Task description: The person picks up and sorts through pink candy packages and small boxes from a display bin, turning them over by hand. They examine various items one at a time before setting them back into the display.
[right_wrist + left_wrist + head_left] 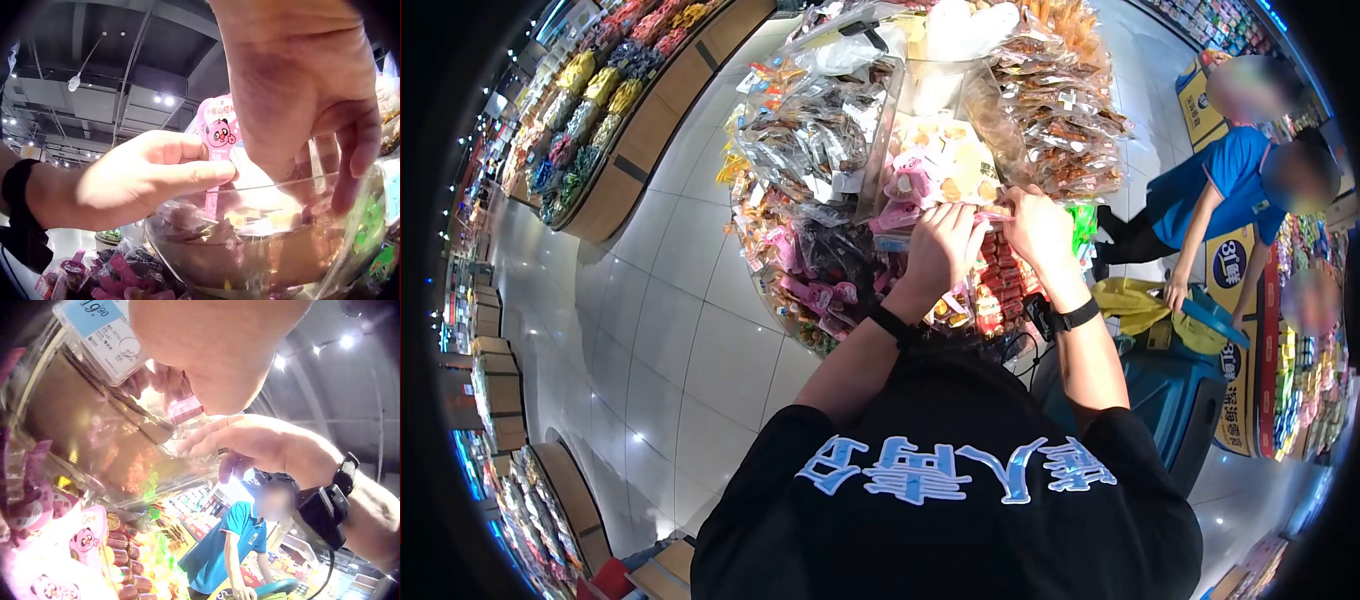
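Observation:
In the right wrist view, my left hand [134, 181] pinches a pink packet [219, 128] with a panda face, upright between thumb and fingers. My right hand [300, 87] points down over the rim of a clear bin [275, 259], fingers loosely bent among small packets; whether they touch one is hidden. Both hands are close together at the round display in the head view, left hand [943, 240] and right hand [1038, 230]. A price tag [103, 334] stands on the bin's edge beside my left hand [219, 347] in the left wrist view.
Bagged snacks [810, 140] fill the display's left, more bags [1055, 110] its right. Red-wrapped pieces [1000, 285] lie near its front edge. A person in a blue shirt [1225, 185] stands at the right beside a teal cart [1160, 385]. Tiled floor [700, 290] runs along the left.

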`<state>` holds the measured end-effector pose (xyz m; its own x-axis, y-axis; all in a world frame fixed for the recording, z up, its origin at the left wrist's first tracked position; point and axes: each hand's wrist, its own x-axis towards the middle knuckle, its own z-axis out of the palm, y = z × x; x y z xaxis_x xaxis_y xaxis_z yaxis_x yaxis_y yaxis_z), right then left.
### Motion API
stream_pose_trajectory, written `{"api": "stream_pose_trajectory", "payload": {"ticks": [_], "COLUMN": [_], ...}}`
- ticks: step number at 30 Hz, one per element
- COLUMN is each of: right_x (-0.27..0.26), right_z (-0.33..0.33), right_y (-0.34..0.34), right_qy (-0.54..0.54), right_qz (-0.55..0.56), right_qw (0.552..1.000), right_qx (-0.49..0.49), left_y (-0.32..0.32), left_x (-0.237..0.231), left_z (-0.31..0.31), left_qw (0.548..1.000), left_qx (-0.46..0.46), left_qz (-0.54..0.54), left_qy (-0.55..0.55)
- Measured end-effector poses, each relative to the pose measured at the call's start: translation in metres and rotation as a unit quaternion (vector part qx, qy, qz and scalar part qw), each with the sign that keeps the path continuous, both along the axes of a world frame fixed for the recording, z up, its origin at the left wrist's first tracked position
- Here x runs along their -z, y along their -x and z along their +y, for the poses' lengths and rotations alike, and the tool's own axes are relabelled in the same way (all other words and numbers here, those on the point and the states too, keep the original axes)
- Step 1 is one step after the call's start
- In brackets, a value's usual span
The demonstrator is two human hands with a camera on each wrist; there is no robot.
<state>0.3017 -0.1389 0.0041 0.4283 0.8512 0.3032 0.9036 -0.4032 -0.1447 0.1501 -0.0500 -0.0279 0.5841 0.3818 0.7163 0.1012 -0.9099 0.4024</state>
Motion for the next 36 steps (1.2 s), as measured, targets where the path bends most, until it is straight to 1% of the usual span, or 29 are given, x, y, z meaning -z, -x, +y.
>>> {"api": "stream_pose_trajectory", "payload": {"ticks": [4, 7, 10, 11, 14, 15, 18, 19, 21, 22, 23, 24, 25, 26, 29, 31, 32, 36], "right_x": [-0.018, -0.033, -0.03, -0.029, -0.027, -0.042, -0.068, -0.066, -0.053, -0.049, -0.046, -0.045, -0.043, -0.043, -0.046, -0.046, -0.044, -0.022], "right_z": [0.002, 0.004, -0.013, -0.018, -0.034, -0.038, -0.041, -0.039, -0.036, -0.034, -0.032, -0.031, -0.03, -0.029, -0.031, -0.028, -0.027, -0.025], "right_y": [-0.002, -0.001, -0.005, -0.004, -0.008, 0.001, 0.017, 0.015, 0.005, 0.002, 0.0, -0.004, -0.007, -0.01, -0.013, -0.011, -0.01, -0.02], "right_qy": [0.088, 0.17, 0.076, 0.052, -0.115, -0.118, -0.123, -0.124, -0.145, -0.155, -0.183, -0.191, -0.205, -0.22, -0.21, -0.215, -0.217, -0.12], "right_qz": [-0.012, 0.02, 0.079, 0.091, 0.095, 0.158, 0.306, 0.299, 0.281, 0.271, 0.313, 0.31, 0.295, 0.28, 0.124, 0.066, 0.037, 0.011], "right_qw": [0.996, 0.985, 0.992, 0.992, 0.982, 0.976, 0.938, 0.938, 0.942, 0.943, 0.926, 0.928, 0.931, 0.932, 0.967, 0.969, 0.969, 0.986], "right_qx": [-0.014, 0.007, -0.068, -0.073, -0.114, -0.096, -0.111, -0.125, -0.116, -0.114, -0.106, -0.074, -0.069, -0.063, -0.072, -0.099, -0.112, -0.118], "left_y": [-0.002, -0.002, -0.001, -0.001, -0.002, -0.002, -0.007, -0.007, -0.01, -0.011, -0.012, -0.011, -0.01, -0.01, -0.012, -0.01, -0.011, -0.017], "left_x": [0.002, -0.001, -0.003, -0.005, -0.007, -0.007, -0.005, -0.005, -0.008, -0.01, -0.011, -0.011, -0.012, -0.01, -0.006, -0.013, -0.012, 0.0], "left_z": [-0.001, -0.002, -0.005, -0.006, -0.006, -0.007, -0.005, -0.007, -0.007, -0.008, -0.008, -0.008, -0.009, -0.008, -0.006, -0.009, -0.009, -0.008], "left_qw": [1.0, 0.999, 0.998, 0.998, 0.997, 0.997, 0.998, 0.997, 0.993, 0.993, 0.992, 0.991, 0.99, 0.992, 0.995, 0.993, 0.995, 0.998], "left_qx": [-0.005, -0.018, -0.032, -0.036, -0.042, -0.042, -0.023, -0.019, -0.015, -0.013, -0.013, -0.014, -0.014, -0.01, -0.006, -0.016, -0.023, -0.054], "left_qz": [-0.028, -0.04, -0.039, -0.033, -0.026, -0.023, 0.001, 0.013, 0.036, 0.026, 0.017, 0.007, 0.009, 0.01, 0.024, 0.048, 0.045, 0.032], "left_qy": [0.008, 0.013, 0.03, 0.038, 0.053, 0.057, 0.058, 0.075, 0.108, 0.115, 0.123, 0.13, 0.143, 0.129, 0.101, 0.103, 0.081, -0.006]}}
